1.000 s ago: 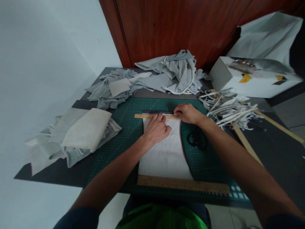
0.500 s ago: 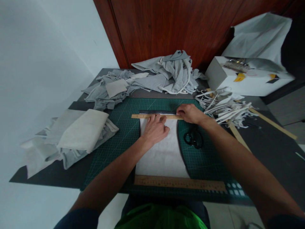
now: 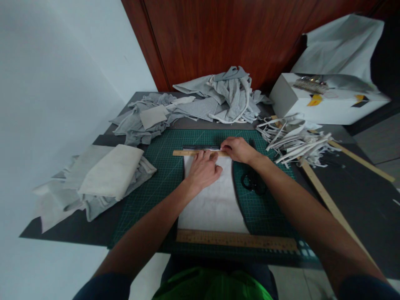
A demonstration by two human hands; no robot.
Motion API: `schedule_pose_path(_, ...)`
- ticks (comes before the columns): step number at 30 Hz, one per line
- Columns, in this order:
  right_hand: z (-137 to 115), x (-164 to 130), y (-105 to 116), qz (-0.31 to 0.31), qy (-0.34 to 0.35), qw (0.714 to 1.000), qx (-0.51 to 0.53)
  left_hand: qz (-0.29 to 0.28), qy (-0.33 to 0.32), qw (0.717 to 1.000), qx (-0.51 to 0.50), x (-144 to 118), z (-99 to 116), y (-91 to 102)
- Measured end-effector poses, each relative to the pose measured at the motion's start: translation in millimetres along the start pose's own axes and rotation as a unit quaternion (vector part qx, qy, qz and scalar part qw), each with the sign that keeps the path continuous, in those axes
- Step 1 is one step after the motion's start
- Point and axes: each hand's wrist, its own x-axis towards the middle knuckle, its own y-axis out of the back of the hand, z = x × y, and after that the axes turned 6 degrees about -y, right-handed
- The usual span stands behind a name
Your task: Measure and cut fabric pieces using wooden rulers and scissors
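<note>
A white cloth piece (image 3: 212,204) with dark edges lies flat on a green cutting mat (image 3: 159,166). Across its far end runs a narrow wooden ruler (image 3: 181,153). My left hand (image 3: 203,168) presses on that ruler, its fingers laid out and slightly apart. Along the far edge of the cloth, my right hand (image 3: 235,148) is closed in a pinch beside the ruler; what lies between its fingertips is too small to make out. Black scissors (image 3: 250,182) rest on the mat below my right wrist, partly covered by the forearm. A wider wooden ruler (image 3: 234,238) lies over the near end of the cloth.
Folded white and grey cloth (image 3: 111,173) lies on the left. Grey fabric scraps (image 3: 203,106) are heaped at the back. At the right are a pile of white strips (image 3: 300,139), long wooden sticks (image 3: 325,196) and a white box (image 3: 328,102) against the brown wooden panel (image 3: 218,37).
My right hand has slid left along the far edge of the cloth, towards my left hand. My left hand and both rulers have stayed in place.
</note>
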Motion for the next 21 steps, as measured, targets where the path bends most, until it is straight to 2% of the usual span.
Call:
schedule_pose_path(8,30,-25,26,-0.023,-0.043,0.998,-0.040,-0.006,0.012,1.000,-0.013,-1,1,-1.3)
schedule_pose_path(12,41,-34,33,0.026,-0.077,0.996,-0.039,-0.004,0.008,1.000,-0.016,-1,0,-1.3)
schedule_pose_path(16,45,-38,27,0.089,-0.171,0.981,0.004,-0.002,0.007,1.000,-0.016,-2,0,-0.5)
schedule_pose_path(19,48,-37,19,0.105,-0.248,0.963,0.029,-0.001,0.010,1.000,-0.010,-3,1,-0.5)
schedule_pose_path(21,47,-34,15,0.109,-0.274,0.955,0.033,0.002,0.010,1.000,-0.005,-4,3,-1.2)
